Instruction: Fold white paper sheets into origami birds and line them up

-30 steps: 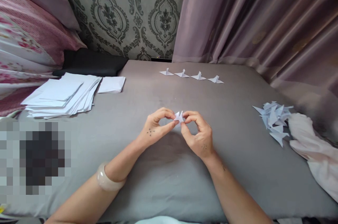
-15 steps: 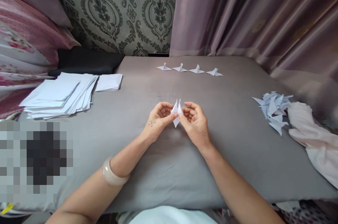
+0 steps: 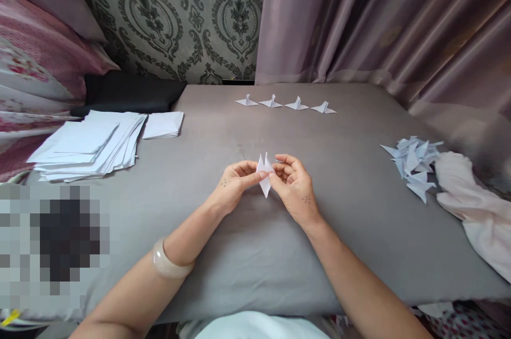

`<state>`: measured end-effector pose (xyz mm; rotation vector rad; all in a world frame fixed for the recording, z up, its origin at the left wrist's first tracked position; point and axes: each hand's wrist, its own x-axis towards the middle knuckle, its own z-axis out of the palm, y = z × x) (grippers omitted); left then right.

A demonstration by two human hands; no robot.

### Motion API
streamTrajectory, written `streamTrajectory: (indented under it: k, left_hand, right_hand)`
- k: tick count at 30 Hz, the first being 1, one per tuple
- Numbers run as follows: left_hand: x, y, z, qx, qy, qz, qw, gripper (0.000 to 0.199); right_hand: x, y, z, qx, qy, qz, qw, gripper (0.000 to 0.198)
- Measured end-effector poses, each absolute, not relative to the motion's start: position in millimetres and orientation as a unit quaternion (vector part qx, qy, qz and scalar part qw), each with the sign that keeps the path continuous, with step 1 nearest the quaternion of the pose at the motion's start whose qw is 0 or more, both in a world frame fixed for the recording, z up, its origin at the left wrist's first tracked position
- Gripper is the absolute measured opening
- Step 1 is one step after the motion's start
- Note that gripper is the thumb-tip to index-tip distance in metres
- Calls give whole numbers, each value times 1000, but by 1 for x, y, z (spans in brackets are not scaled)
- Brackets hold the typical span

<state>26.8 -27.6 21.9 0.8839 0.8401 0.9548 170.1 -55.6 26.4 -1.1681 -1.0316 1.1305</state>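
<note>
Between my two hands, above the grey cloth surface, is a folded white paper crane with two thin points upward and a wider point downward. My left hand pinches its left side between thumb and fingers. On the other side my right hand pinches it too, thumb at the front, forefinger raised a little. Fingers hide the paper's back. Farther off, several finished paper cranes stand in a row with their wings spread.
At the left lie a stack of large white paper sheets and a smaller stack of paper squares. A black folded item is behind them. On the right, a heap of folded paper cranes lies beside a pale cloth.
The folded paper has turned slightly and shifted a little left and down; its front flap now shows wider. My left hand has moved slightly left. Both hands keep their pinch.
</note>
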Motion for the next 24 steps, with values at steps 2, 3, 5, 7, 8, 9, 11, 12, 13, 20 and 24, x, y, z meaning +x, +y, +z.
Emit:
streamTrajectory:
  k: [2, 3, 5, 7, 8, 9, 11, 12, 13, 20, 24]
  left_hand:
    - [25, -26, 21, 384, 377, 421, 730, 21]
    - [24, -25, 21, 378, 378, 416, 735, 21]
    - [22, -22, 18, 374, 389, 406, 737, 22]
    - [22, -21, 16, 377, 404, 398, 732, 24]
    - [22, -20, 14, 378, 410, 394, 730, 25]
    - [22, -20, 13, 376, 417, 390, 730, 25]
    - [22, -20, 11, 364, 428, 381, 734, 26]
    - [22, -20, 11, 357, 433, 378, 736, 26]
    - [21, -20, 12, 350, 437, 373, 739, 26]
    - [20, -21, 22, 332, 435, 316, 775, 34]
    - [24, -22, 20, 337, 463, 338, 747, 34]
  right_hand:
    - [172, -55, 29, -493, -419, 517, 560, 43]
    - [173, -54, 30, -491, -406, 534, 556, 44]
    - [176, -52, 30, -493, -375, 561, 549, 46]
    - [179, -50, 29, -497, -345, 585, 540, 48]
    - [180, -49, 28, -499, -331, 598, 533, 47]
    - [180, -48, 26, -498, -319, 612, 525, 47]
    - [180, -47, 24, -496, -299, 634, 513, 44]
    - [180, -47, 23, -496, -293, 639, 509, 44]
    - [180, -46, 23, -496, -291, 642, 507, 43]
    - [182, -42, 18, -522, -254, 648, 493, 43]
    - [180, -43, 17, -525, -242, 659, 481, 38]
